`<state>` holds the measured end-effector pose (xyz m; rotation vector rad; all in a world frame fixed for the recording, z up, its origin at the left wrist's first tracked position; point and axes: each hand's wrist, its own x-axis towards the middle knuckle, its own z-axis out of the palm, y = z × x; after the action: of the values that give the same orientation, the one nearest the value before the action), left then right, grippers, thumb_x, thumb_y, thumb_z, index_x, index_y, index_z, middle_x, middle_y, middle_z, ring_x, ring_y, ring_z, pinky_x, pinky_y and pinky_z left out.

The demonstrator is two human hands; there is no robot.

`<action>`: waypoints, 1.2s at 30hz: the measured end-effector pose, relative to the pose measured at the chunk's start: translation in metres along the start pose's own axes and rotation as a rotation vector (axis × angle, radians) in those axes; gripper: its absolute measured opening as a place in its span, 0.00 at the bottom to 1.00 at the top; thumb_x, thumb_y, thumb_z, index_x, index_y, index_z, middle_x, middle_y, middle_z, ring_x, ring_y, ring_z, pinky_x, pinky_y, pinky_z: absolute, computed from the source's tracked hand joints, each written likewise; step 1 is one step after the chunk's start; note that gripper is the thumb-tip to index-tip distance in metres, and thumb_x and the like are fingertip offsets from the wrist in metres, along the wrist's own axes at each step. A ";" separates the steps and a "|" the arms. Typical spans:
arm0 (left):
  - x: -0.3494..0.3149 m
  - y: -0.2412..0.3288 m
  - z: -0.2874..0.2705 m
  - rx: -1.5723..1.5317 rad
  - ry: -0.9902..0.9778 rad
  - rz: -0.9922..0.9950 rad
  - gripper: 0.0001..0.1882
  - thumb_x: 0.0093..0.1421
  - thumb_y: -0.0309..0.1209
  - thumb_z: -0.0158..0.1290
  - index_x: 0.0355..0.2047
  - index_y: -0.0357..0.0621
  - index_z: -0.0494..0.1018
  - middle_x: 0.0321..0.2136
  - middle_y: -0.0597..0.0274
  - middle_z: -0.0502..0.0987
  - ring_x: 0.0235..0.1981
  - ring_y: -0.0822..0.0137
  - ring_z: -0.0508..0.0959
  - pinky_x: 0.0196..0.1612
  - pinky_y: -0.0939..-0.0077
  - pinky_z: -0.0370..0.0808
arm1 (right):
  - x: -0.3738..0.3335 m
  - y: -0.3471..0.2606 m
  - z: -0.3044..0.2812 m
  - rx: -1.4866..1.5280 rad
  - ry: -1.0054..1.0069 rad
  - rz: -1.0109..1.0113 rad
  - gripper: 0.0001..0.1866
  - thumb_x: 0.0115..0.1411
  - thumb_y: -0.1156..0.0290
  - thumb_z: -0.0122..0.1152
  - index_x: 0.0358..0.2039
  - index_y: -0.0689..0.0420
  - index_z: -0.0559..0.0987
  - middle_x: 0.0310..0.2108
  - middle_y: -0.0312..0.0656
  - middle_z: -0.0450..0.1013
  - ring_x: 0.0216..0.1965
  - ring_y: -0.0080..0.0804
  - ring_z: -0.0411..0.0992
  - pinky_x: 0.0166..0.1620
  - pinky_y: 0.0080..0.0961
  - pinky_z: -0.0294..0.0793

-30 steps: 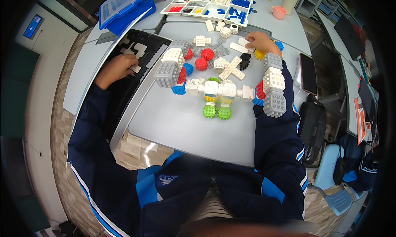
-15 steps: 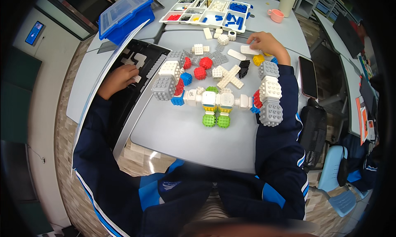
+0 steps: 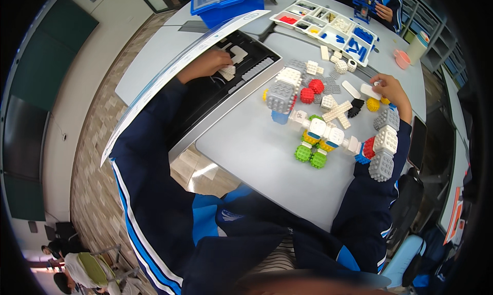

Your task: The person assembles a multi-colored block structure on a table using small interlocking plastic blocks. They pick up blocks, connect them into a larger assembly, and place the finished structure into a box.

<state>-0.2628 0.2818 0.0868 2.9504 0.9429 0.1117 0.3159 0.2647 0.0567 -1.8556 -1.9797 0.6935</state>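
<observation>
My left hand (image 3: 210, 63) is inside the black tray (image 3: 191, 109) of an opened box. Its fingers are closed on a white studded piece (image 3: 227, 73). My right hand (image 3: 393, 92) reaches over the table's far right, fingers closed at the end of a white rounded plate (image 3: 367, 90). Beside it lie a yellow studded piece (image 3: 373, 104) and a black piece (image 3: 355, 107). Nearer me stands a built block figure with a white middle (image 3: 318, 127), green lower blocks (image 3: 310, 156) and arms ending in grey blocks (image 3: 381, 166).
White crossed bars (image 3: 336, 114), red pieces (image 3: 311, 91) and grey plates (image 3: 331, 86) lie mid-table. Behind are a white sorting tray (image 3: 328, 31), a blue bin (image 3: 226, 10), a bottle (image 3: 415, 51) and a pink cup (image 3: 402, 59). Another person's hands (image 3: 384, 11) hold a blue build.
The view has turned left, so the table sits farther right. My left hand has moved deeper into the tray with the white piece. My right hand stays by the white plate.
</observation>
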 end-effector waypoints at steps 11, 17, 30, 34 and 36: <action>-0.004 -0.008 0.001 -0.026 0.141 -0.128 0.09 0.63 0.26 0.57 0.43 0.36 0.78 0.41 0.53 0.80 0.45 0.52 0.80 0.49 0.65 0.76 | 0.003 0.003 0.001 0.024 -0.012 0.008 0.15 0.52 0.72 0.69 0.42 0.56 0.85 0.30 0.44 0.77 0.31 0.33 0.76 0.35 0.30 0.76; -0.026 -0.005 0.003 0.038 0.205 -0.121 0.07 0.62 0.26 0.58 0.40 0.36 0.77 0.41 0.54 0.79 0.43 0.53 0.80 0.50 0.66 0.75 | 0.003 0.009 -0.003 0.026 -0.012 0.023 0.15 0.52 0.72 0.69 0.42 0.56 0.84 0.30 0.45 0.78 0.29 0.33 0.76 0.32 0.29 0.76; -0.037 0.023 0.022 0.125 0.074 -0.194 0.08 0.62 0.28 0.58 0.40 0.40 0.78 0.40 0.54 0.80 0.41 0.51 0.81 0.49 0.63 0.77 | -0.002 -0.002 0.001 0.021 -0.007 0.008 0.16 0.52 0.73 0.69 0.43 0.55 0.84 0.30 0.44 0.77 0.31 0.33 0.77 0.35 0.31 0.76; -0.036 0.014 -0.002 -0.139 0.058 -0.382 0.18 0.68 0.35 0.56 0.56 0.45 0.76 0.56 0.56 0.78 0.55 0.59 0.77 0.60 0.67 0.73 | -0.007 -0.001 -0.005 0.006 0.025 -0.033 0.16 0.52 0.72 0.68 0.43 0.55 0.84 0.29 0.43 0.77 0.30 0.31 0.76 0.36 0.31 0.76; -0.038 0.008 -0.023 -0.453 0.106 -0.453 0.23 0.69 0.36 0.54 0.63 0.47 0.71 0.61 0.56 0.74 0.57 0.57 0.76 0.62 0.66 0.71 | -0.006 0.006 -0.007 -0.001 0.036 -0.057 0.17 0.51 0.72 0.68 0.43 0.55 0.84 0.28 0.43 0.77 0.30 0.30 0.76 0.36 0.30 0.75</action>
<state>-0.2908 0.2532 0.1080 2.2850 1.3609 0.4044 0.3253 0.2598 0.0598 -1.7916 -2.0025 0.6386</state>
